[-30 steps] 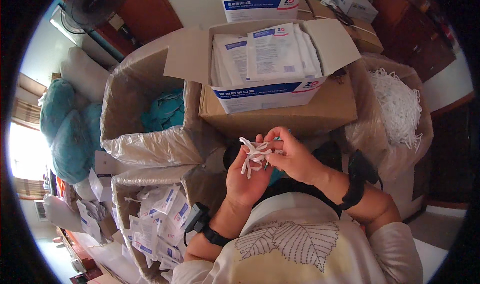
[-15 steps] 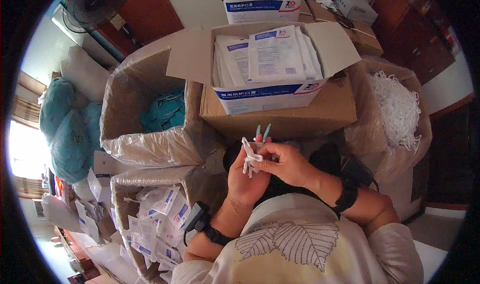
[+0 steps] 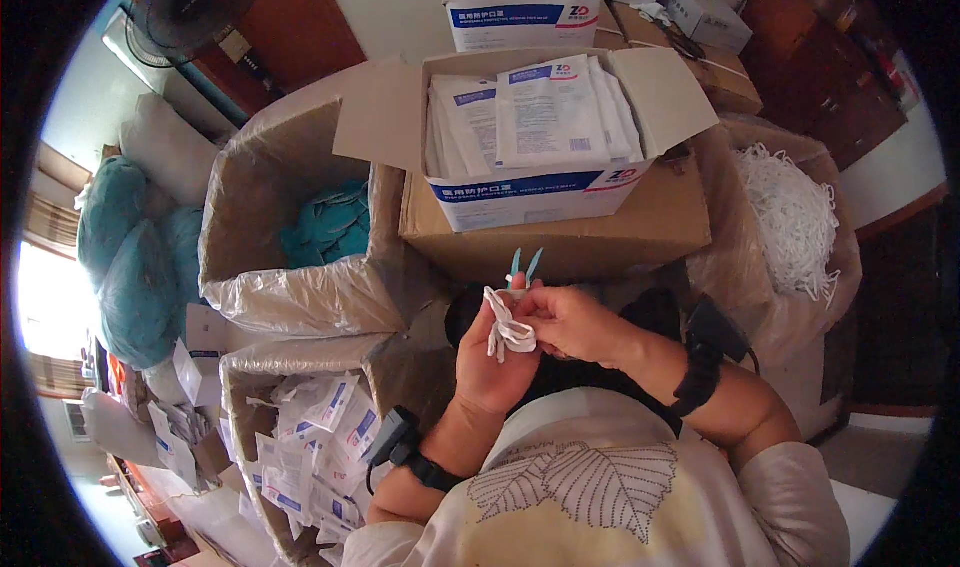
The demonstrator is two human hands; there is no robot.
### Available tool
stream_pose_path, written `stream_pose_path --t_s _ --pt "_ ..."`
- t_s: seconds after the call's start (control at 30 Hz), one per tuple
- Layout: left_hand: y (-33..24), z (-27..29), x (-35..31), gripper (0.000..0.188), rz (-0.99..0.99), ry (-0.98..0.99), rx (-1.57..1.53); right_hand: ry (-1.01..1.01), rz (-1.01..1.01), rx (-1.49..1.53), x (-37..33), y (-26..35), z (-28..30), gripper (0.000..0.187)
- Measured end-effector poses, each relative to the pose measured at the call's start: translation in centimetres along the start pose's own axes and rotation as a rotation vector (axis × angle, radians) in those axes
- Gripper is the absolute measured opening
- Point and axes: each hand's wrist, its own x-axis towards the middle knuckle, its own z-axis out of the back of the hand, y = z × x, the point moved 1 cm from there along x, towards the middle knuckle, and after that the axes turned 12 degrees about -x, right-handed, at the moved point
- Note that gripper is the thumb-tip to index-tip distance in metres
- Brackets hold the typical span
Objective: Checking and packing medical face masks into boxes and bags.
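Note:
White elastic straps (image 3: 511, 338) lie in a loose bundle across the fingers of my left hand (image 3: 490, 372), which is closed round them in front of my body. My right hand (image 3: 575, 324) meets it from the right, its thumb and fingers pinched on the same straps. Two narrow teal tips (image 3: 526, 264) stick up past my fingertips in a V shape. What they belong to is hidden behind my hands. Just beyond, an open white and blue carton (image 3: 535, 207) holds upright packets (image 3: 555, 112) on top of a brown cardboard box (image 3: 655, 212).
Plastic-lined boxes surround me: teal folded pieces (image 3: 335, 222) at left, white and blue packets (image 3: 310, 447) at lower left, a heap of white straps (image 3: 790, 222) at right. Filled teal bags (image 3: 145, 287) stand far left. Another closed carton (image 3: 525, 12) sits behind.
The white straps have gathered into a fuller looped bundle over my left fingers. My right hand has shifted slightly, still pinched; the teal tips remain beyond the fingers.

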Motion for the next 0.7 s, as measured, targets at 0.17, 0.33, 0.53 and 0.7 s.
stream_pose_path --t_s 0.17,0.33,0.53,0.7 --pt "-0.1 0.7 -0.1 0.041 0.005 0.006 0.126 -0.085 0.126 -0.231 1.0 -1.6 -0.3 0.021" --pt "0.3 0.3 -0.2 0.032 0.006 -0.027 0.206 0.121 -0.123 0.108 0.1 0.0 0.0 0.027" --pt "-0.5 2.6 0.1 0.039 0.173 0.188 -0.015 0.273 -0.234 0.436 0.0 -1.2 1.2 0.025" --pt "0.4 0.7 -0.3 0.034 -0.050 -0.198 0.181 0.245 -0.264 0.297 0.1 -1.1 1.3 0.016"
